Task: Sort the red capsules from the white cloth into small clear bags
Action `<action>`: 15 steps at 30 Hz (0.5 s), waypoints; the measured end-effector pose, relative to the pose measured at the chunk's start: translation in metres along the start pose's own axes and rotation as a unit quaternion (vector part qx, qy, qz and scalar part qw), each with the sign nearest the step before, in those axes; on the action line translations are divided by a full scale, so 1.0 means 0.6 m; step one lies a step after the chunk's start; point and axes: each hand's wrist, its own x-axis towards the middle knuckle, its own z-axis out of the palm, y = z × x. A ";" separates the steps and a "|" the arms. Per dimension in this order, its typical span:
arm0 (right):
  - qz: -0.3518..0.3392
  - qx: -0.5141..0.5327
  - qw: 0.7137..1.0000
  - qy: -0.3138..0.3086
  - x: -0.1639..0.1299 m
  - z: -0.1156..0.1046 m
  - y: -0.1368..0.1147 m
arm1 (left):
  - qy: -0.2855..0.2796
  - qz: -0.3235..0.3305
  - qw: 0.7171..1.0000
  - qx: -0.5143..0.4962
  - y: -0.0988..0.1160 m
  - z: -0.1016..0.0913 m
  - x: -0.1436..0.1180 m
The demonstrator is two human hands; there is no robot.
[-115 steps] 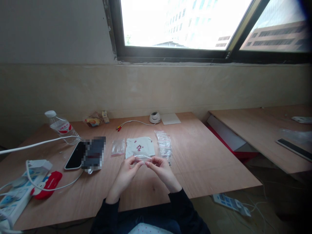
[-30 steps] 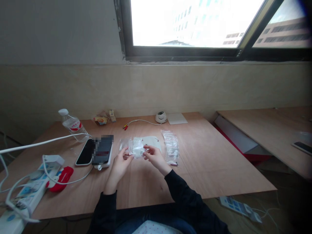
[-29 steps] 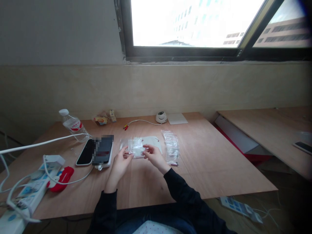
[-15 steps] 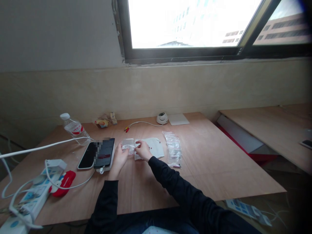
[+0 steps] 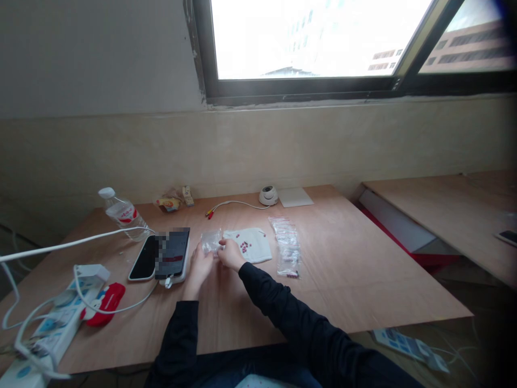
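Right hand (image 5: 231,255) has moved left, near the left hand (image 5: 201,266); bent fingers (image 5: 222,244) touch a crinkly, clear plastic bag (image 5: 210,241). Can't tell if they pinch.

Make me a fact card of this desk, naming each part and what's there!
Left hand: at a thin, clear plastic bag
Right hand: at that bag's right side; exact grip unclear
Middle: small, dark-red pieces on a white, flat, fabric-like sheet
Right of sheet: clear plastic bags, overlapping in a column
Back edge: white, dome-shaped camera with a white cable
Back left: clear plastic bottle with a white cap
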 end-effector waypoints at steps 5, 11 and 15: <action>0.020 -0.017 1.000 0.000 0.000 0.001 -0.001 | -0.003 -0.004 1.000 0.028 -0.007 0.002 -0.002; 0.021 -0.019 0.999 -0.022 0.006 0.005 0.004 | -0.009 -0.003 0.998 0.059 -0.012 0.005 0.001; 0.022 -0.013 0.999 -0.018 0.003 0.008 0.005 | -0.003 -0.008 0.996 0.090 -0.014 0.007 0.000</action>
